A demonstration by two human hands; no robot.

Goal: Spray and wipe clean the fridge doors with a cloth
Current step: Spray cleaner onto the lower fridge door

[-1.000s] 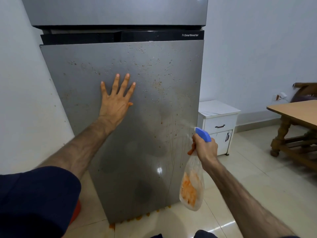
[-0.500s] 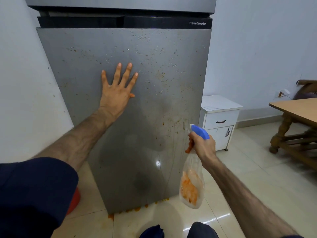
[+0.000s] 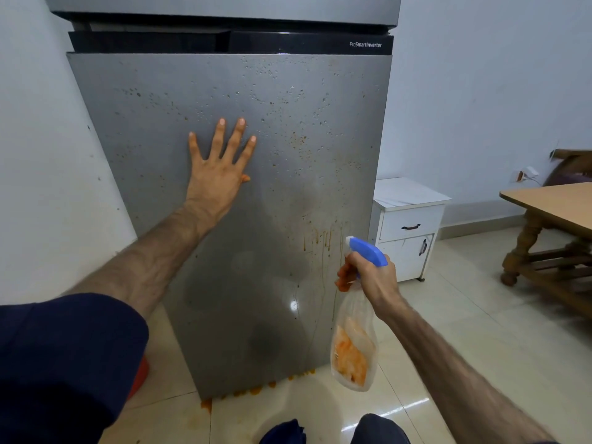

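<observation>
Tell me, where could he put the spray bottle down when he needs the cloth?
The white cabinet beside the fridge door has a bare top. The wooden table corner at the right is bare too. Floor tiles between cabinet and table are free. Right below the door it's messy with orange drips.

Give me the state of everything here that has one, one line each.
Lower fridge door: shut, spattered with droplets and orange streaks.
Left hand: flat on the door, fingers spread.
Right hand: grips the spray bottle.
Cabinet drawer: shut.
</observation>
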